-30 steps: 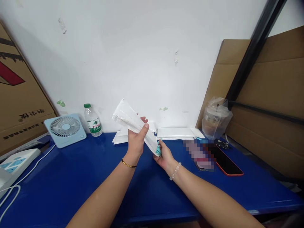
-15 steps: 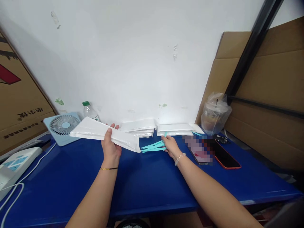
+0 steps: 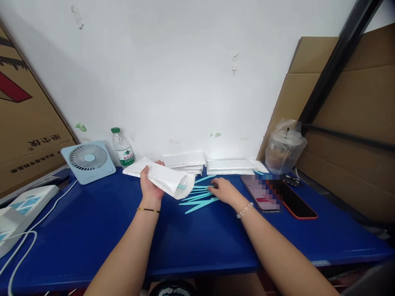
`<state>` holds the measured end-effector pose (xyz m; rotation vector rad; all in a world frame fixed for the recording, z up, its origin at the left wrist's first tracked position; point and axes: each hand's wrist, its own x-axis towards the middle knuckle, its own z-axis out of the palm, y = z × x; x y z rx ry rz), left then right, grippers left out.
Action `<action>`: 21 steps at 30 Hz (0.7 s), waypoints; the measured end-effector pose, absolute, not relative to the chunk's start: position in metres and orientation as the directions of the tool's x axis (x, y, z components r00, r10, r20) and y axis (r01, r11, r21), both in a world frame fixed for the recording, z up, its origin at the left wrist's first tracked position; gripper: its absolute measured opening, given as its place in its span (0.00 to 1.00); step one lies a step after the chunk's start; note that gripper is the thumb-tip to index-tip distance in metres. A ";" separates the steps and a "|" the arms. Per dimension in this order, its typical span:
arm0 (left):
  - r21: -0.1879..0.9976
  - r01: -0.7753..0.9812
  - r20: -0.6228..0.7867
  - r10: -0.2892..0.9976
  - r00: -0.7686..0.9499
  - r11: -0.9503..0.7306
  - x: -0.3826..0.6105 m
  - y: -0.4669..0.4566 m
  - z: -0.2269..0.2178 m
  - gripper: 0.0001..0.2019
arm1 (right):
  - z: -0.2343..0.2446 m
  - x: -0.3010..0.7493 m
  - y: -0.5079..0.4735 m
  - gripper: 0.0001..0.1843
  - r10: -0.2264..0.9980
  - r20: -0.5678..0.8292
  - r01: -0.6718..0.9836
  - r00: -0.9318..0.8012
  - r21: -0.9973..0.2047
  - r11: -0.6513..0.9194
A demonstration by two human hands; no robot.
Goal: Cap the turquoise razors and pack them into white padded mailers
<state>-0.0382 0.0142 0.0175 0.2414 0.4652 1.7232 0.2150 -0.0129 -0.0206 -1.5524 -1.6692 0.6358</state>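
My left hand is closed around a white padded envelope, thumb on top. Its mouth gapes to the right, and part of a turquoise strip shows inside. Several long, thin turquoise strips lie fanned out on the blue table just right of the envelope. My right hand is over their right ends, thumb and forefinger bent in a pinch at the end of one strip. The exact contact is partly hidden. Behind the hands, two piles of white padded envelopes, a left pile and a right pile, lie against the wall.
A blue fan and a green-capped bottle stand at the back left, with a white power strip nearer. Two phones, one grey-edged and one orange-edged, lie right. A bagged drink cup stands behind them.
The envelope has swung rightward and its mouth now stands open with a strip inside. The turquoise strips, bunched in my right hand before, now lie spread on the table. The view has shifted slightly.
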 end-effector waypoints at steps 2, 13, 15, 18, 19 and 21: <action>0.422 -0.894 -0.110 0.970 -0.216 -0.151 -0.032 0.015 0.013 0.11 | -0.013 0.211 -0.019 0.07 0.931 0.365 0.654 -0.014 -0.701 0.285; 0.503 -0.853 -0.094 0.972 -0.214 -0.139 0.008 -0.001 0.014 0.14 | -0.018 0.164 -0.023 0.03 0.820 0.496 0.651 -0.286 -0.528 0.546; 0.498 -0.845 -0.096 0.956 -0.277 -0.194 -0.004 0.004 0.017 0.13 | -0.016 0.176 -0.019 0.03 0.816 0.498 0.667 -0.292 -0.506 0.547; 0.488 -0.813 -0.079 0.912 -0.404 -0.318 -0.035 0.015 0.019 0.12 | -0.011 0.203 -0.012 0.05 0.812 0.486 0.705 -0.324 -0.448 0.549; 0.485 -0.801 -0.063 0.899 -0.434 -0.352 -0.046 0.018 0.018 0.12 | -0.010 0.212 -0.010 0.05 0.815 0.484 0.727 -0.318 -0.428 0.538; 0.464 -0.797 -0.057 0.884 -0.464 -0.388 -0.064 0.022 0.016 0.13 | -0.010 0.226 -0.004 0.06 0.824 0.470 0.761 -0.316 -0.394 0.516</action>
